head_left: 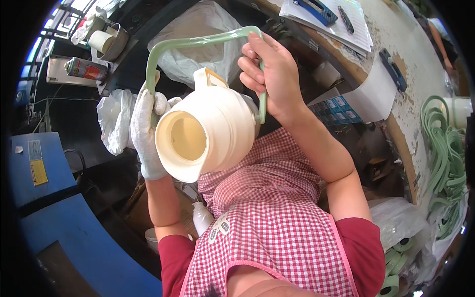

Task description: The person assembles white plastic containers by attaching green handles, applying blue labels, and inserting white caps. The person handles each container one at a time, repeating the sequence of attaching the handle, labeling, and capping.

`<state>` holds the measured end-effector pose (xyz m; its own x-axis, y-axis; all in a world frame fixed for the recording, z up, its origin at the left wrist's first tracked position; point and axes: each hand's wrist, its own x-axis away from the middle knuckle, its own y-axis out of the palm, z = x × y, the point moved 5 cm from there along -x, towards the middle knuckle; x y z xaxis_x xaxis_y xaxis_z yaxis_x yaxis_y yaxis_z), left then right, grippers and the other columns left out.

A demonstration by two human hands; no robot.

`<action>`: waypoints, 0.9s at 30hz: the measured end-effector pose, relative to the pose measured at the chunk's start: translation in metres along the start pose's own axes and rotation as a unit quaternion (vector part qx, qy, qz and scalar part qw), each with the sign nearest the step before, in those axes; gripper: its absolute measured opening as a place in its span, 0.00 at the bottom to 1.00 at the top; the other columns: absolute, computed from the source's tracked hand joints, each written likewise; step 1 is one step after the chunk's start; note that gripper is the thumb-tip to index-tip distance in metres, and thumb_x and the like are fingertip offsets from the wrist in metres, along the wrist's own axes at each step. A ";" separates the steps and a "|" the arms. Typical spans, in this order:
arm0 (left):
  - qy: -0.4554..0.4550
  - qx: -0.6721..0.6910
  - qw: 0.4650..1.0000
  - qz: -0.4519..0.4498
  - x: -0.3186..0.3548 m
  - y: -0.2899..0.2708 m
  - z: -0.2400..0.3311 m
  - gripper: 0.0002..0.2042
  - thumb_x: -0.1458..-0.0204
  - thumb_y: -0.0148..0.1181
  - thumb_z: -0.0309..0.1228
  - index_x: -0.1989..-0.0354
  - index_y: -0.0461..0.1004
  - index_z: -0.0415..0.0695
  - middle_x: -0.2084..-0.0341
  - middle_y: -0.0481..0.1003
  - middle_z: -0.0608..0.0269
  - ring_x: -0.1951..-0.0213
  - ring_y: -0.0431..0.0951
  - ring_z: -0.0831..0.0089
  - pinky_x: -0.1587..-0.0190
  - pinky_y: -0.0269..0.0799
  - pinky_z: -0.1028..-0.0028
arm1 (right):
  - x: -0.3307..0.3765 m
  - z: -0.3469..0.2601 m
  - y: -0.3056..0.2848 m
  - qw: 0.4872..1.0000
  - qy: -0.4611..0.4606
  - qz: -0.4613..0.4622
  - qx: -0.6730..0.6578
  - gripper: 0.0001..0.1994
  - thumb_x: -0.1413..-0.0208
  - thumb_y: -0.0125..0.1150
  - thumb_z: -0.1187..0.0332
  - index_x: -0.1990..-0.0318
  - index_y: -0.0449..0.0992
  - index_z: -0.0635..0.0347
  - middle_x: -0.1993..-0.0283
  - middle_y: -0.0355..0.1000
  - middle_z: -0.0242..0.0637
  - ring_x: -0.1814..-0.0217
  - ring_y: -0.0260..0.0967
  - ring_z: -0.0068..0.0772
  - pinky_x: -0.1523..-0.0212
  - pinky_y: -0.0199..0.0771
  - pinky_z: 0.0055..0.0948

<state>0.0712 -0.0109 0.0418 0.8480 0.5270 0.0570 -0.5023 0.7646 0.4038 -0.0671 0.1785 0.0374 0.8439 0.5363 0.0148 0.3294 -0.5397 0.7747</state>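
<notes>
In front of my chest is a cream plastic jug [227, 128], tilted so that its wide mouth and pouring lip face down toward me. A pale green bail handle [203, 40] arches over it, its two ends coming down at the jug's sides. My left hand [144, 119], in a white glove, is closed around the handle's left end, close against the jug; part of its fingers are behind the handle and jug. With bare fingers, my right hand [274, 72] grips the handle near its upper right bend. The handle's right end lies against the jug's side.
On the right, a worn workbench [408, 106] bears papers [341, 27], and a white box [373, 94] stands at its edge. Several green handles [445, 158] lie bundled at the far right. Blue machine panels [74, 237] stand left, below a spray can [86, 69]. Another person's arm [438, 42] shows top right.
</notes>
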 end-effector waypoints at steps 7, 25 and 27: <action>-0.088 0.113 0.988 0.062 0.006 -0.007 -0.028 0.19 0.24 0.41 0.34 0.34 0.68 0.37 0.74 0.59 0.76 0.75 0.57 0.84 0.54 0.69 0.76 | 0.008 0.024 -0.013 0.998 0.028 0.048 -0.014 0.09 0.26 0.54 0.63 0.60 0.69 0.56 0.68 0.60 0.23 0.80 0.51 0.12 0.82 0.51 0.17; 0.000 -0.054 0.988 -0.143 -0.006 0.019 -0.027 0.22 0.29 0.48 0.31 0.81 0.55 0.47 0.83 0.58 0.71 0.79 0.55 0.82 0.52 0.73 0.78 | -0.006 -0.014 -0.036 0.977 0.135 0.042 0.158 0.19 0.22 0.45 0.59 0.71 0.58 0.51 0.77 0.48 0.20 0.85 0.41 0.10 0.86 0.43 0.17; 0.026 -0.080 0.990 -0.112 -0.004 0.017 -0.031 0.22 0.30 0.48 0.29 0.82 0.54 0.47 0.84 0.58 0.69 0.79 0.54 0.82 0.54 0.73 0.78 | -0.006 -0.012 -0.024 0.980 0.109 0.018 0.166 0.21 0.22 0.45 0.57 0.72 0.57 0.50 0.80 0.46 0.19 0.85 0.39 0.10 0.86 0.42 0.18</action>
<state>0.0540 0.0110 0.0202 0.9334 0.3528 -0.0655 -0.3267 0.9110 0.2515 -0.0847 0.1958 0.0264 0.7587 0.6199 0.2004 0.4520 -0.7224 0.5233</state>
